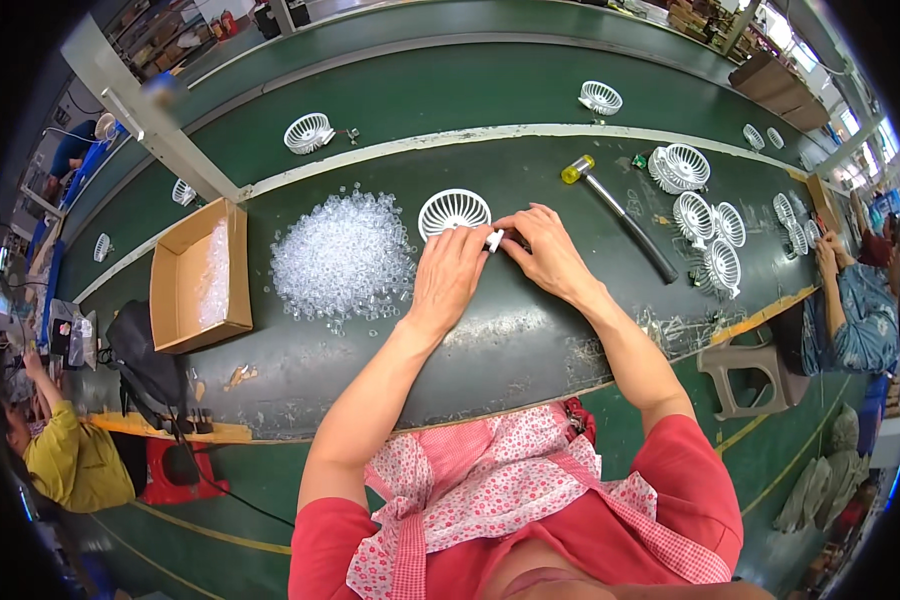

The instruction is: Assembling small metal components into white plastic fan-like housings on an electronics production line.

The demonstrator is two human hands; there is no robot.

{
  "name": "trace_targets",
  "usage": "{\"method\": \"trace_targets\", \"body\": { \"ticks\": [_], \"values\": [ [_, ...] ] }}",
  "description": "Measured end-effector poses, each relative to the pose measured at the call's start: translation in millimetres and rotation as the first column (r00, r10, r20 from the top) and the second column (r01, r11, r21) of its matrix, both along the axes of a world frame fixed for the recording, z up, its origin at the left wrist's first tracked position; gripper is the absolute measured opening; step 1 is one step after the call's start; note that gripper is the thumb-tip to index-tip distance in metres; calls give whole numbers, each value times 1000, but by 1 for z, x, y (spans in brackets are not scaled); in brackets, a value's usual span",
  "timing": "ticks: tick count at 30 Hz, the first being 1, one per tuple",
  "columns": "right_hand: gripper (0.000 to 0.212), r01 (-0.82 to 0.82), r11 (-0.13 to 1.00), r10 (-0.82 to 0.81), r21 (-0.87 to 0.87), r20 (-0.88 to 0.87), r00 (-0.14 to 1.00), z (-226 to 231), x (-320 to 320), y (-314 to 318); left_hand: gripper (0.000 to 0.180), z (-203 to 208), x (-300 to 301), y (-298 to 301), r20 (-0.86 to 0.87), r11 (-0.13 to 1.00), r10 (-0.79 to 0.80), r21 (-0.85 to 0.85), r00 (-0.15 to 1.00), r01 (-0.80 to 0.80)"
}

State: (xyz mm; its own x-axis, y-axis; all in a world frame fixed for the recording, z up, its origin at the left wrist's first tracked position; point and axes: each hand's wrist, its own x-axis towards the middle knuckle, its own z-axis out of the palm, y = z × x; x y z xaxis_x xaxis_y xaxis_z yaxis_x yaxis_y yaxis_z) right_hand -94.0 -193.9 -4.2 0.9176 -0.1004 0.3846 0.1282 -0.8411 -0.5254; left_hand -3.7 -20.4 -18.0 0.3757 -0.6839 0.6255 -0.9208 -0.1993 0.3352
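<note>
A round white slatted housing (454,207), like a small fan cage, lies on the dark bench in front of me. My left hand (448,280) has its fingers closed over the near rim, which they partly hide. From the right, my right hand (550,255) pinches a small white tab (494,240) at the housing's near right edge. The fingertips of both hands almost meet there. Left of my left hand is a heap of small clear plastic pieces (342,255). A hammer (625,218) with a yellow-faced head and black grip lies to the right.
An open cardboard box (200,280) with a clear bag inside stands left of the heap. Several white housings (722,268) are grouped at the right. Beyond the bench, a green belt (450,90) carries more. Co-workers (80,460) sit at both sides; a grey stool (745,375) is at right.
</note>
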Motion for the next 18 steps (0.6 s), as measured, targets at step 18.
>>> {"method": "trace_targets", "body": {
  "ticks": [18],
  "values": [
    [14, 15, 963, -12, 269, -10, 1000, 18, -12, 26, 21, 5, 2, 3, 70, 991, 75, -119, 995, -66]
  ]
}}
